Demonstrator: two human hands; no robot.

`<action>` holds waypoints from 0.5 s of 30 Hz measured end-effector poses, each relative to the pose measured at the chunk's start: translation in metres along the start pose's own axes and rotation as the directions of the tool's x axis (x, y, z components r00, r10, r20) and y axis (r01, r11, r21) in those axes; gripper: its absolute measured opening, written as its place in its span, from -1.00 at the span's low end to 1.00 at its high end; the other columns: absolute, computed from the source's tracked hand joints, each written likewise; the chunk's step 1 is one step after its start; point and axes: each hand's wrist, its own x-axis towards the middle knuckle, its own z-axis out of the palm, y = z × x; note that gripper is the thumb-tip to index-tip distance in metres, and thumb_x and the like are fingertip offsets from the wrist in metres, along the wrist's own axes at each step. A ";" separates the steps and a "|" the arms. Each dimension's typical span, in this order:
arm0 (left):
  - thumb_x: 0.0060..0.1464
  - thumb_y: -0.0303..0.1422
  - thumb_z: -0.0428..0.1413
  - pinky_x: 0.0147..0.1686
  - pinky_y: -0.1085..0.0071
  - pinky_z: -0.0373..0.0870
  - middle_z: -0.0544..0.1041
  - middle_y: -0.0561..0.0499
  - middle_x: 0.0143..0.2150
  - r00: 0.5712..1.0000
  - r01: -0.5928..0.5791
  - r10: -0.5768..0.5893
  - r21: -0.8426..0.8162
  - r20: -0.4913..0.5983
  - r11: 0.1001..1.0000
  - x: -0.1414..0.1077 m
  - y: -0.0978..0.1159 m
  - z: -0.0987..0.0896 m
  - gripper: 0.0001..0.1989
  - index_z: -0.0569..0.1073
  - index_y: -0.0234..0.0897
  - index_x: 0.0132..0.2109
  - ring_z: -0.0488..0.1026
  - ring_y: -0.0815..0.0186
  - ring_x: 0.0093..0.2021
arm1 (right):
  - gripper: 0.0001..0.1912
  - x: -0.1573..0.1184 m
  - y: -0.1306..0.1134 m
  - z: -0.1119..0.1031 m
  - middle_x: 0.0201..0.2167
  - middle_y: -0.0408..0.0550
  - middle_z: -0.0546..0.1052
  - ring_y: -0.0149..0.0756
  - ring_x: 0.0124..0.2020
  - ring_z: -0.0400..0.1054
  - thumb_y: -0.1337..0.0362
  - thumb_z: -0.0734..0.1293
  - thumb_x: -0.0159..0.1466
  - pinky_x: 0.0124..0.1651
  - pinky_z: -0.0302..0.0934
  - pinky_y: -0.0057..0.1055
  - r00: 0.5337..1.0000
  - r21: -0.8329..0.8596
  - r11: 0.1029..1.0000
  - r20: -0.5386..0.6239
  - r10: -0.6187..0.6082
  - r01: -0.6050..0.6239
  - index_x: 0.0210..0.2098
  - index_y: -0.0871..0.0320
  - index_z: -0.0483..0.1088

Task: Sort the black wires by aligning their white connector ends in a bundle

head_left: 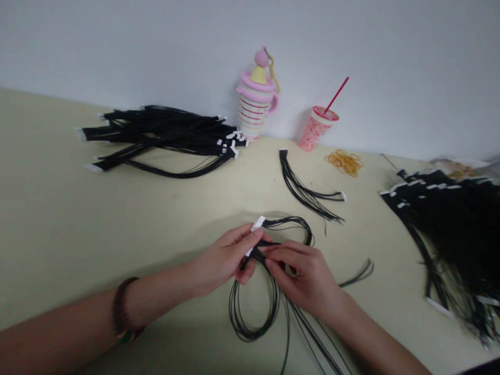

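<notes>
Thin black wire bundle (252, 335), partly gathered, ends loose
From here, near centre: left hand (221, 262) pinching its white plastic connector (258, 224), right hand (310, 273) its strands (260, 254); another white-tipped black bundle (287, 173) lies farther, unheld

Wiring work table, bundled black cables (167, 130)

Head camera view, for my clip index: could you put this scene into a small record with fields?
left hand: holds a black wire bundle by its white connector end
right hand: fingers on the same bundle, close to the left fingers
bundle shape: looped below the hands, loose strands trailing down
left wrist: dark bracelet
back left: pile of black wires
back center: striped mug, pink patterned cup with red straw
beyond hands: separate short bundle, yellow bands
right: larger dark wire heap
</notes>
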 end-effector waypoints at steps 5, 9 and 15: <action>0.21 -0.20 -0.06 -0.74 0.62 0.06 0.23 0.20 -0.65 0.999 -0.002 -0.003 0.108 0.052 0.994 -0.002 0.002 0.002 -0.76 0.27 -0.31 -0.23 0.15 0.53 -0.73 | -0.83 0.000 -0.002 0.000 -0.48 -0.10 0.37 -0.37 -0.49 0.26 0.42 0.22 0.28 -0.42 0.13 -0.45 0.998 -0.049 0.998 0.039 0.046 -0.044 -0.41 0.22 0.39; 0.20 -0.17 -0.07 -0.74 0.61 -0.01 0.21 0.21 -0.67 0.999 0.014 -0.020 0.121 0.050 0.993 0.000 0.001 0.000 -0.73 0.28 -0.31 -0.21 0.13 0.53 -0.73 | -0.85 0.000 -0.003 -0.001 -0.45 -0.09 0.37 -0.35 -0.45 0.27 0.42 0.18 0.30 -0.37 0.12 -0.43 0.994 -0.066 0.995 0.068 0.080 -0.076 -0.35 0.22 0.35; 0.21 -0.17 -0.09 -0.72 0.60 0.00 0.20 0.21 -0.69 0.998 0.026 -0.033 0.144 0.049 0.989 0.000 0.002 -0.001 -0.72 0.29 -0.32 -0.18 0.12 0.52 -0.73 | -0.86 0.002 -0.005 -0.009 -0.42 -0.10 0.40 -0.35 -0.40 0.29 0.41 0.16 0.32 -0.35 0.12 -0.45 0.980 -0.036 0.989 0.134 0.149 -0.145 -0.33 0.21 0.32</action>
